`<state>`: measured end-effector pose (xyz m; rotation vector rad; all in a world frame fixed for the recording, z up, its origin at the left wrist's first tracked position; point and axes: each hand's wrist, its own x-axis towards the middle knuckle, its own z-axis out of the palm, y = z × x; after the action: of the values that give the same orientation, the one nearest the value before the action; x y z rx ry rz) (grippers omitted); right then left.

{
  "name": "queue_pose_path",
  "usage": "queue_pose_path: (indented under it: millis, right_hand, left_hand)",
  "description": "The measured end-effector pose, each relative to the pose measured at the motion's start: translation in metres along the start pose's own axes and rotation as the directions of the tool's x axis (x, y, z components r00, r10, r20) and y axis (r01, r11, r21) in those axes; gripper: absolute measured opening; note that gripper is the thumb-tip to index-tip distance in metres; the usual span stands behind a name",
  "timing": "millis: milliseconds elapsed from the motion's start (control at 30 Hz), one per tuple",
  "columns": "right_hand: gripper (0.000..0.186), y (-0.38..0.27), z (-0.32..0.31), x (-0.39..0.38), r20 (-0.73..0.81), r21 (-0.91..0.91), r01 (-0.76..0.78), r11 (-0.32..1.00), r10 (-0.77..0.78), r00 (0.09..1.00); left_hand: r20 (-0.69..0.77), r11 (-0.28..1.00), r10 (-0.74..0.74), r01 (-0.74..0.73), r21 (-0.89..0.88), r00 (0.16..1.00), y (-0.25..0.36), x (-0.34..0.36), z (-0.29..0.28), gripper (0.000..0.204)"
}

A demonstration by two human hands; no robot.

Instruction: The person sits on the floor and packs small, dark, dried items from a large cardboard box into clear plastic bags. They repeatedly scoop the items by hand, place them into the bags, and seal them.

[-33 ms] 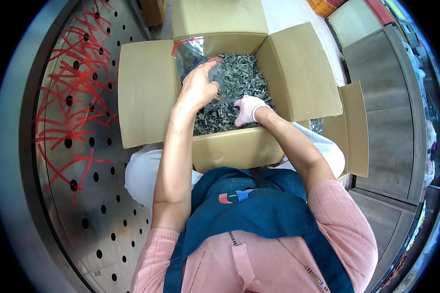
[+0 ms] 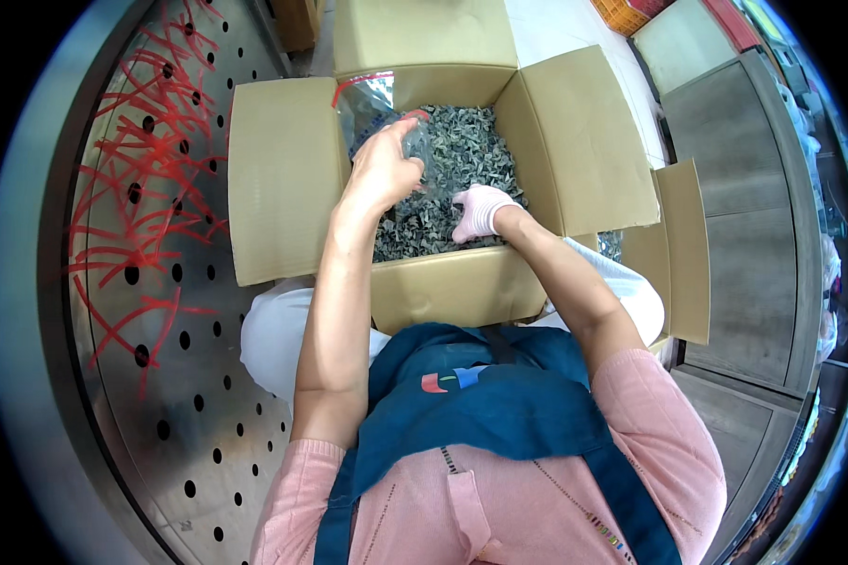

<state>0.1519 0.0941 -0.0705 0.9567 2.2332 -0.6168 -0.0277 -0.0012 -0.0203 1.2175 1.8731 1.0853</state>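
A cardboard box point(image 2: 457, 282) with its flaps spread stands between my knees. Dark grey-green, curled dried flakes point(image 2: 466, 141) fill its lower part. My left hand point(image 2: 384, 169), bare, grips the edge of a clear plastic bag point(image 2: 356, 118) with a red strip along its mouth. The bag hangs inside the box's left side, partly covered by that hand. Low among the flakes, near the box's front wall, is my right hand point(image 2: 481, 212) in a pale pink glove. Its fingers curl around flakes, with the fingertips partly hidden.
A second cardboard box point(image 2: 683, 250) stands at the right, behind my knee. A metal panel with holes and red strips point(image 2: 151, 207) runs along the left. Grey cabinets point(image 2: 744, 235) line the right side. An orange crate point(image 2: 619, 14) sits at the far right.
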Motion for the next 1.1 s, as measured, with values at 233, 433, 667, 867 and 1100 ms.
queue_pose_path:
  millis: [233,433,667,867,1100]
  right_hand:
    - [0.07,0.055,0.011,0.029,-0.161,0.589,0.124,0.799,-0.035,0.986]
    - [0.025,0.045,-0.029,-0.016,-0.177,0.955,0.138,-0.262,-0.134,0.975]
    - [0.022,-0.01,-0.067,-0.038,-0.257,0.74,-0.12,-0.662,-0.444,0.858]
    - [0.018,-0.027,-0.068,-0.025,-0.2,0.807,0.043,-0.588,-0.204,0.958]
    - [0.031,-0.044,-0.062,-0.006,-0.446,0.82,0.434,-0.373,0.057,0.893]
  left_hand:
    - [0.034,1.0,-0.017,0.017,0.006,0.999,0.01,-0.001,-0.004,0.065]
    - [0.044,1.0,0.009,-0.009,-0.01,0.999,0.006,0.004,0.0,0.069]
    - [0.01,0.987,0.159,-0.159,0.019,0.987,0.003,0.008,0.015,0.078]
    - [0.081,0.997,0.019,-0.025,0.072,0.997,0.006,0.006,0.011,0.081]
    - [0.062,0.997,0.076,-0.077,0.008,0.995,0.002,0.012,0.012,0.081]
